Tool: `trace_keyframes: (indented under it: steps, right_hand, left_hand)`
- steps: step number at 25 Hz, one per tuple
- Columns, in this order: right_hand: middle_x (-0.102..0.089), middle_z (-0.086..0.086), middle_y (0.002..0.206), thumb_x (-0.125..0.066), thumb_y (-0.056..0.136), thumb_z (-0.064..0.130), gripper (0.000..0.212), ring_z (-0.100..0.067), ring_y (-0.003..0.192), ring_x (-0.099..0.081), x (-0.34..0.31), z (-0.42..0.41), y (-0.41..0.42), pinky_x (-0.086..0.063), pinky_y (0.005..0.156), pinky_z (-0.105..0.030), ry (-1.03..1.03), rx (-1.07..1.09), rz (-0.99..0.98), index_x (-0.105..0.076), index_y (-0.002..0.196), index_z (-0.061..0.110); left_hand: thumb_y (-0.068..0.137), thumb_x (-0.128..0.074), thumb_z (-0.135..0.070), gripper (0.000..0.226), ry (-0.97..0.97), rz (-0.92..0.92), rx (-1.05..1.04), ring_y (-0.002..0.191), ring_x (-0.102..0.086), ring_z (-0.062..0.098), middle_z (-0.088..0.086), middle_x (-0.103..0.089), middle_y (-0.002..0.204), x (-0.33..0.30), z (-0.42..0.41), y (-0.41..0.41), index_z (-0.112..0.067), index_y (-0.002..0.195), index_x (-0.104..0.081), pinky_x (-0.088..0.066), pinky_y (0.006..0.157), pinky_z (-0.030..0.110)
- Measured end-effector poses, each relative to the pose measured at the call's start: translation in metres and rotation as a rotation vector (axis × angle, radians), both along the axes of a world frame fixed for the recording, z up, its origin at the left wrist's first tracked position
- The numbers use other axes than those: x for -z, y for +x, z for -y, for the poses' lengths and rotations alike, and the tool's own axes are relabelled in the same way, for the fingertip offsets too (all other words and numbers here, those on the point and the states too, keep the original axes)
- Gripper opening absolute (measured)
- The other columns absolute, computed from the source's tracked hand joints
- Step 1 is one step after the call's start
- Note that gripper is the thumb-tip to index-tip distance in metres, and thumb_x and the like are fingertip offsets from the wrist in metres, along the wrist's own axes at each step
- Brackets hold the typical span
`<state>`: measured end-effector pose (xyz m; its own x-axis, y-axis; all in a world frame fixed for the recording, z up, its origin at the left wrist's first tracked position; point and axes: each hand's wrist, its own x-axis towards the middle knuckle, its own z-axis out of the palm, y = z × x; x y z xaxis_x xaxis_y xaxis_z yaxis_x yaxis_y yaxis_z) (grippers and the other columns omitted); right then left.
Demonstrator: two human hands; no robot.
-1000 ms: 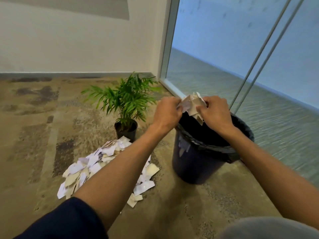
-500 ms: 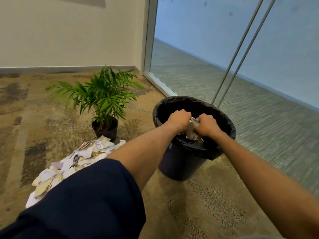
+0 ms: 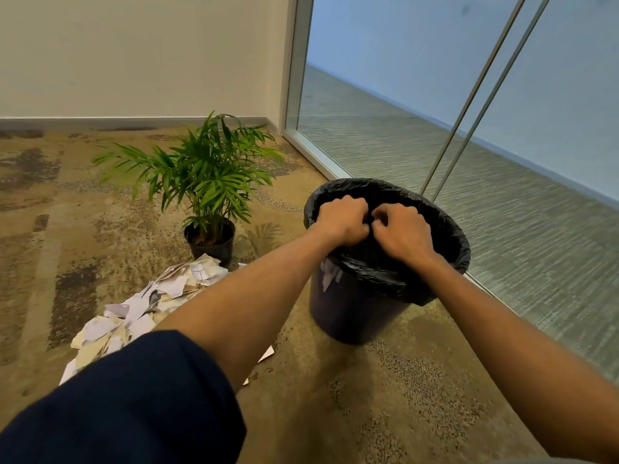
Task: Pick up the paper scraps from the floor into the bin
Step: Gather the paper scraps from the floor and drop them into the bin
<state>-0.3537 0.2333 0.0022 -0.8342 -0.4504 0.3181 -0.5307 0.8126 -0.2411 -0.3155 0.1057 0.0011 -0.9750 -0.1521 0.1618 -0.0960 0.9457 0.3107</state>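
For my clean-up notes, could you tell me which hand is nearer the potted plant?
Left. The left hand is over the bin's plant-side rim; the right hand is farther from the potted plant.

The person wears a dark navy short sleeve (image 3: 127, 403) on the left arm, its hem ending near the elbow, the cloth plain and smooth with no print or logo to be seen. Both forearms are bare from there down, with no watch, band or ring visible on the left hand (image 3: 343, 221) or the right hand (image 3: 403, 232). The right arm shows no sleeve in view.
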Motion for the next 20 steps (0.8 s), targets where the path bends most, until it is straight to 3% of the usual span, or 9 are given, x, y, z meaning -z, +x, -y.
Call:
trace_keyframes:
  steps: [4,8,11,14,16,20]
  right_hand:
    - [-0.073,0.003,0.096,-0.054,0.088,0.03,0.027,-0.024,0.09,-0.068,-0.015,0.024,0.035,-0.051,0.075,-0.035,-0.175,-0.127,-0.208,-0.07,0.109,0.027]
    - [-0.073,0.005,0.093,-0.056,0.089,0.03,0.023,-0.017,0.08,-0.069,-0.003,0.059,0.071,-0.055,0.063,-0.033,-0.166,-0.411,-0.386,-0.071,0.103,0.02]
    - [-0.07,0.001,0.084,-0.056,0.088,0.029,0.02,-0.018,0.07,-0.067,0.031,0.095,0.09,-0.051,0.053,-0.03,-0.054,-0.568,-0.446,-0.071,0.095,0.017]
    - [-0.069,-0.002,0.08,-0.052,0.089,0.031,0.025,-0.021,0.066,-0.064,0.066,0.128,0.105,-0.047,0.049,-0.028,0.022,-0.667,-0.35,-0.07,0.092,0.013]
    - [-0.071,-0.001,0.084,-0.055,0.089,0.031,0.025,-0.021,0.069,-0.066,0.091,0.145,0.111,-0.044,0.051,-0.027,0.048,-0.71,-0.264,-0.071,0.099,0.015]
    - [-0.072,0.001,0.103,-0.056,0.091,0.036,0.034,-0.021,0.084,-0.07,0.133,0.17,0.114,-0.054,0.06,-0.033,0.129,-0.738,-0.088,-0.067,0.118,0.02]
  left_hand:
    - [0.086,-0.05,-0.03,0.02,0.094,-0.357,-0.048,0.083,-0.063,0.026,0.001,-0.067,0.089,0.004,0.023,0.043,-0.019,0.09,-0.066,-0.046,0.061,0.034]
    - [0.088,-0.054,-0.028,0.024,0.191,-0.573,-0.168,0.086,-0.063,0.018,0.0,-0.07,0.097,0.042,0.058,0.112,-0.015,0.1,-0.069,-0.051,0.077,0.038]
    - [0.088,-0.054,-0.031,0.026,0.234,-0.534,-0.298,0.085,-0.062,0.017,-0.002,-0.069,0.099,0.088,0.086,0.165,-0.015,0.103,-0.069,-0.052,0.077,0.04]
    - [0.087,-0.056,-0.032,0.028,0.241,-0.463,-0.462,0.094,-0.064,0.02,0.002,-0.07,0.104,0.13,0.11,0.218,-0.014,0.104,-0.069,-0.052,0.082,0.036]
    - [0.086,-0.055,-0.033,0.032,0.253,-0.417,-0.576,0.1,-0.063,0.02,0.003,-0.069,0.11,0.153,0.125,0.251,-0.013,0.107,-0.069,-0.051,0.086,0.037]
    - [0.084,-0.053,-0.032,0.034,0.242,-0.346,-0.741,0.101,-0.062,0.026,0.005,-0.068,0.112,0.183,0.161,0.276,-0.013,0.108,-0.068,-0.05,0.083,0.042]
